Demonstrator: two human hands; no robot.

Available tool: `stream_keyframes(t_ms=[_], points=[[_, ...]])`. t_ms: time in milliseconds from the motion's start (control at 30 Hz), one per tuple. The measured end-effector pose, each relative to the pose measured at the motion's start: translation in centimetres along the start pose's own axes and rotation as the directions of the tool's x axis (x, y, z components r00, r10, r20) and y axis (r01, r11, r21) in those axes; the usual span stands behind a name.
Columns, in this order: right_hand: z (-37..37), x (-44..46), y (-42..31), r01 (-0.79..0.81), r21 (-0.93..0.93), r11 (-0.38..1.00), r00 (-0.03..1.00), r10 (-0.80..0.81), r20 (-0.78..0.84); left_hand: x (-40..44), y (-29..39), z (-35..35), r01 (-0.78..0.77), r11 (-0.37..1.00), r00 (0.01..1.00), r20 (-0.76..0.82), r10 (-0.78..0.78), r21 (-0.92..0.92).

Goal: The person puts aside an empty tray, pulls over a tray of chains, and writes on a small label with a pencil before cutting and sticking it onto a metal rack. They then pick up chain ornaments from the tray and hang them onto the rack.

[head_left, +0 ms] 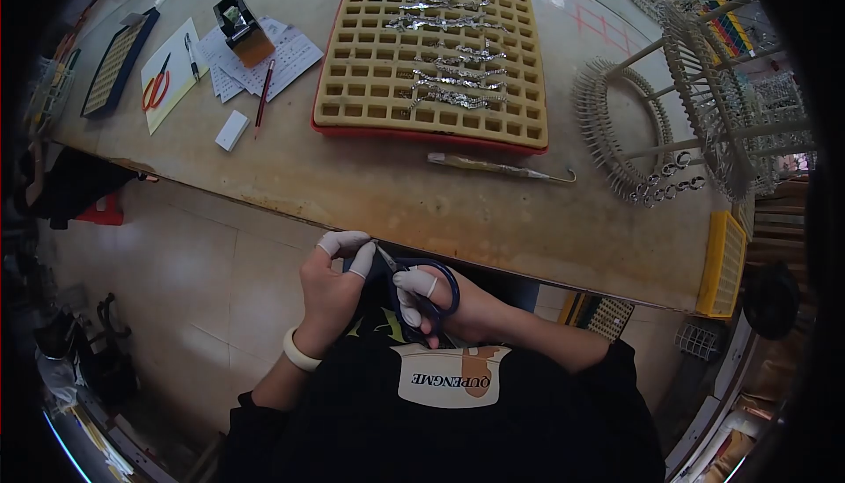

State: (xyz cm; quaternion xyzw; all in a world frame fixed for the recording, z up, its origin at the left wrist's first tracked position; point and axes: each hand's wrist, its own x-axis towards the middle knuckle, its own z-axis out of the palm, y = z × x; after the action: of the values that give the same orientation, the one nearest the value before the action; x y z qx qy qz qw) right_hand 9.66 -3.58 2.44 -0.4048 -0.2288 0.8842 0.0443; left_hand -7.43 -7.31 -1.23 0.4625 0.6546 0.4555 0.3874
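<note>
- At the lower middle of the frame, by the near edge of the counter, our right hand grasps the dark-handled scissors, points toward our left hand.
- Beside those points our left thumb and forefinger tips nearly meet; whether they grip something tiny, we cannot tell.
- We judge a nick the main risk: with the blades so near the fingertips, a slip of the right hand could catch one. Our white finger covers may not stop a blade.
- Any small piece pinched there could fall toward our lap or the floor if the pinch loosened, since we hold both hands off the counter.
- Across the upper middle we see worn, stained counter under a pale tray with square pockets, silver chains laid across it in rows. Just below it lies a hooked tool.
- Toward the upper left we have a tape dispenser, papers, a pencil, a white block and orange-handled scissors.
- On the right, wire racks crowd the counter, and a yellow crate stands at its end.
- Around us the room has pale floor tiles and, at left, something red, perhaps a stool.
</note>
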Motion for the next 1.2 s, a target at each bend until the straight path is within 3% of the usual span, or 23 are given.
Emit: stream_keyframes(t_ms=[367,467,533,633,1000,1200], points=[[0.1,-0.1,-0.1,0.007,-0.013,1.0,1.0,-0.007,-0.008,0.0,-0.1,0.1,0.01,1.0,1.0,-0.012,-0.01,-0.007],[0.0,0.1,0.1,0.007,0.036,0.999,1.0,-0.007,0.003,0.1,0.0,0.1,-0.079,0.995,0.996,-0.032,0.081,0.058],[0.0,0.2,0.2,0.013,0.044,0.999,1.0,-0.014,0.009,0.2,0.1,0.1,-0.243,0.944,0.966,-0.035,0.257,0.221],[0.1,0.1,0.4,0.023,0.06,0.998,1.0,-0.024,0.007,0.4,-0.2,0.1,-0.324,0.911,0.939,-0.026,0.342,0.254],[0.1,0.2,0.5,0.055,0.06,0.997,0.998,-0.056,0.008,0.5,-0.3,-0.1,-0.379,0.883,0.92,0.012,0.391,0.277],[0.7,-2.4,-1.4,0.086,-0.078,0.993,0.994,-0.08,0.079,0.4,2.4,-0.7,-0.423,0.887,0.898,-0.042,0.437,0.187]])
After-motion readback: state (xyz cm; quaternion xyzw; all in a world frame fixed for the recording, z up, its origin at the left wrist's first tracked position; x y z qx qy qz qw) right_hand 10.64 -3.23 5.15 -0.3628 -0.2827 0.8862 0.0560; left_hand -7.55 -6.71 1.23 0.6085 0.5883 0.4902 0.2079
